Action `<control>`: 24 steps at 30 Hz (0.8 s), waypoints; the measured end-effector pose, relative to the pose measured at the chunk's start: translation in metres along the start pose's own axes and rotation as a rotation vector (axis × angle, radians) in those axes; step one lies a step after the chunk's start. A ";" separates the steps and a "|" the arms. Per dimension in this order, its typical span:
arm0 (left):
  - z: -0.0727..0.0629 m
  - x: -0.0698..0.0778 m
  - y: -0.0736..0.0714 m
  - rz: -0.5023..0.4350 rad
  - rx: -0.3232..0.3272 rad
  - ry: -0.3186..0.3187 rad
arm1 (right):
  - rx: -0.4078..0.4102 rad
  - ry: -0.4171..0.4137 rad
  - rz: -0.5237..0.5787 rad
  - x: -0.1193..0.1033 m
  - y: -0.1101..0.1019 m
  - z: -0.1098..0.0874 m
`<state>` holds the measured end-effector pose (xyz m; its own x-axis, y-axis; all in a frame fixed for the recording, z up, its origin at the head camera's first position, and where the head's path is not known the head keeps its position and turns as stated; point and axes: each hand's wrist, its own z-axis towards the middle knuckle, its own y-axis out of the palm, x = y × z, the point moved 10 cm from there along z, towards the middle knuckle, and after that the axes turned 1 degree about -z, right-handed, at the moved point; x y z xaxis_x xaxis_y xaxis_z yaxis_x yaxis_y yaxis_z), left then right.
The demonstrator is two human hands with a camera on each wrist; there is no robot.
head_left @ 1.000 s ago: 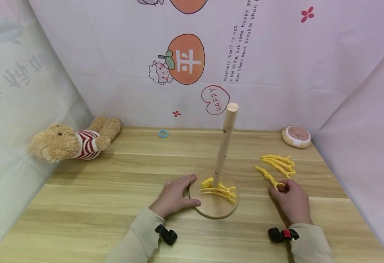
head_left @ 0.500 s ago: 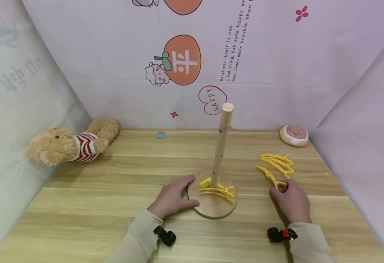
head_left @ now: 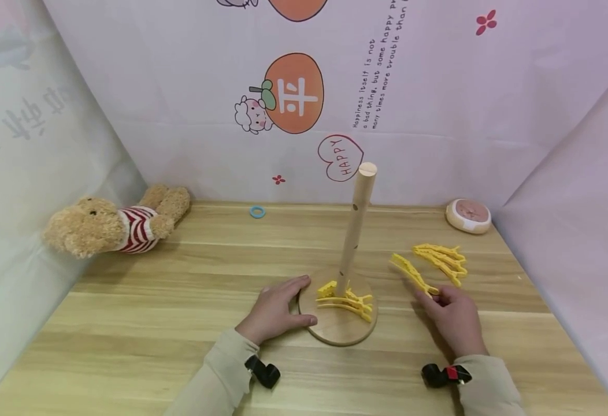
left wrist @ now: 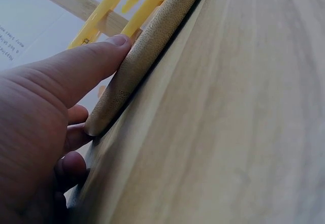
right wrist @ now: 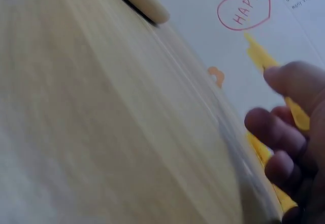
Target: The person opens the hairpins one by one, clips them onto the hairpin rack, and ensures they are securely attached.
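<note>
A teddy bear (head_left: 132, 228), blue ring (head_left: 257, 216) and pink-topped object (head_left: 469, 216) lie apart.

The head camera looks forward and down over the tabletop (head_left: 169, 329) from the near side, taking in the left hand (head_left: 275, 313), the right hand (head_left: 456, 319) and the far backdrop (head_left: 434, 86). The left wrist camera (head_left: 267, 374), low, tilted and close, faces the rim of the wooden base (left wrist: 147, 51); the right wrist camera (head_left: 433, 375), equally low and tilted, shares the HAPPY heart (right wrist: 245, 6) with the head view.
</note>
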<state>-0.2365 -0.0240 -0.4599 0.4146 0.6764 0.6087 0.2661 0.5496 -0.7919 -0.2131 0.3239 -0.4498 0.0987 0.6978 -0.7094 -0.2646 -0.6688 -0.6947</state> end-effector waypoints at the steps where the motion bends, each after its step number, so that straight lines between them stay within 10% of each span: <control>1: 0.000 0.000 0.000 0.000 -0.001 -0.001 | -0.016 -0.016 0.018 -0.003 0.003 -0.001; 10: 0.001 0.000 0.001 0.004 0.008 0.008 | -0.251 -0.066 0.166 -0.029 0.030 -0.015; 24: 0.001 0.001 0.000 0.000 -0.001 0.001 | -0.231 -0.177 0.191 -0.068 0.036 -0.038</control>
<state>-0.2376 -0.0232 -0.4591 0.4155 0.6760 0.6086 0.2666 0.5492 -0.7920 -0.1931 0.2428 -0.4314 -0.1047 0.5748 -0.8116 -0.0363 -0.8177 -0.5744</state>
